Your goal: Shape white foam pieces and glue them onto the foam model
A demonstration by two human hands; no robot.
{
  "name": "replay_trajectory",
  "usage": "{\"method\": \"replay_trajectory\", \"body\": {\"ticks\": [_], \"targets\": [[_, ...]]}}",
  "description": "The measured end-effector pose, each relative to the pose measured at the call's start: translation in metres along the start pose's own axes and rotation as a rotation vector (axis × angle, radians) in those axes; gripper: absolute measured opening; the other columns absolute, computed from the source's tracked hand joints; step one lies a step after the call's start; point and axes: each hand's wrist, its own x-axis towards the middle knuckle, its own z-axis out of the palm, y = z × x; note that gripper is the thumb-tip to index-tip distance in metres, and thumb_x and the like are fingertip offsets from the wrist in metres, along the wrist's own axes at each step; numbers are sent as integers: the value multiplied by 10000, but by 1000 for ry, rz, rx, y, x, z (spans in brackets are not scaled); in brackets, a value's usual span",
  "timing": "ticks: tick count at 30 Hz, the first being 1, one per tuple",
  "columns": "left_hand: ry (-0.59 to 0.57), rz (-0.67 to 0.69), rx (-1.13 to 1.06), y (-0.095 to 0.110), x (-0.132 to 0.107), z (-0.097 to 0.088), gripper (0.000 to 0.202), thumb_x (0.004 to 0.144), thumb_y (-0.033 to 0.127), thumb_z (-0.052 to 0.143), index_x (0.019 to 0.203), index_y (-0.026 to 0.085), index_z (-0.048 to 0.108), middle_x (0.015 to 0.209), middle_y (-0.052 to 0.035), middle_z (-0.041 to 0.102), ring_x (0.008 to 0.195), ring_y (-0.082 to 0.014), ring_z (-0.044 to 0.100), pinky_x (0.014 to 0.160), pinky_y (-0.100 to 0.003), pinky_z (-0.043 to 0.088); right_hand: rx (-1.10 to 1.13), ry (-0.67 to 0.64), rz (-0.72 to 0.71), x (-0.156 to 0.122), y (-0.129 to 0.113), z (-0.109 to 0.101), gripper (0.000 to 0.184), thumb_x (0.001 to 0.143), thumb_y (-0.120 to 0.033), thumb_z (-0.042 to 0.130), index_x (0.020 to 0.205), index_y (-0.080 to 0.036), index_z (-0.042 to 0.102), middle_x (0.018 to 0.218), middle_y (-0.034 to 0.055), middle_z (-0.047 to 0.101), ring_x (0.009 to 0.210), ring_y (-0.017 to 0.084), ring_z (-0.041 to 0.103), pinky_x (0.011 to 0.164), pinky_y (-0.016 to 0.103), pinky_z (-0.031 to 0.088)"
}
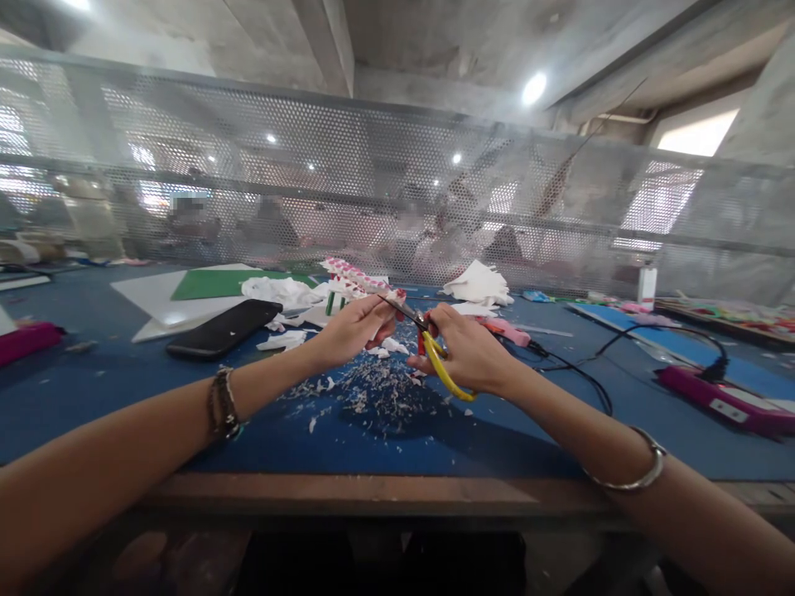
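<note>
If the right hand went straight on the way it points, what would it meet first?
Probably the left hand: the right hand and its yellow-handled scissors point towards its fingertips, though depth is unclear.

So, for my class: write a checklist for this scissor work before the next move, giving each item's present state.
1. Yellow-handled scissors held in the right hand: ok.
2. Left hand holding something securely: cannot tell; detail too small.
3. Left fingers clear of the blades: cannot tell; they overlap in view.
4. Blue table free of clippings: not ok; many are scattered there.
5. Black cable apart from the scissors: ok.
</note>
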Motion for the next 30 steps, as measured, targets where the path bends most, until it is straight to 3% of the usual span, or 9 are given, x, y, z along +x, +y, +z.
{"method": "replay_trajectory", "body": {"ticks": [12,20,24,27,30], "targets": [[24,-88,-43,-1,3,3,231,864,260,263,670,178,361,471,68,254,391,-63,242,364,-183,220,53,-105,-14,2,-9,-9,371,736,-526,413,599,-185,461,590,28,508,494,118,403,471,258,268],[-20,-153,141,1,-1,-1,220,838,223,267,639,173,347,547,30,344,463,-80,333,442,-207,311,-29,-140,-2,3,-2,-9,372,791,-434,337,570,-178,493,597,60,551,523,137,443,502,275,286],[-60,-75,275,2,-2,-1,216,832,229,267,677,165,402,538,24,361,465,-90,348,439,-212,304,-101,-91,-12,2,0,-9,357,758,-486,367,677,-171,517,666,70,550,566,155,469,514,279,286],[-69,-2,370,4,-2,2,236,824,216,273,641,162,412,522,21,362,457,-87,334,440,-216,286,-178,-19,-22,0,0,-6,468,695,-587,398,812,-147,503,756,90,529,606,176,483,510,280,280],[-76,8,414,6,-3,7,254,820,207,270,603,164,395,513,18,361,458,-85,328,449,-217,283,-192,-22,-40,-1,-3,-4,519,695,-627,368,804,-136,497,760,87,515,603,170,479,517,277,284]]}}
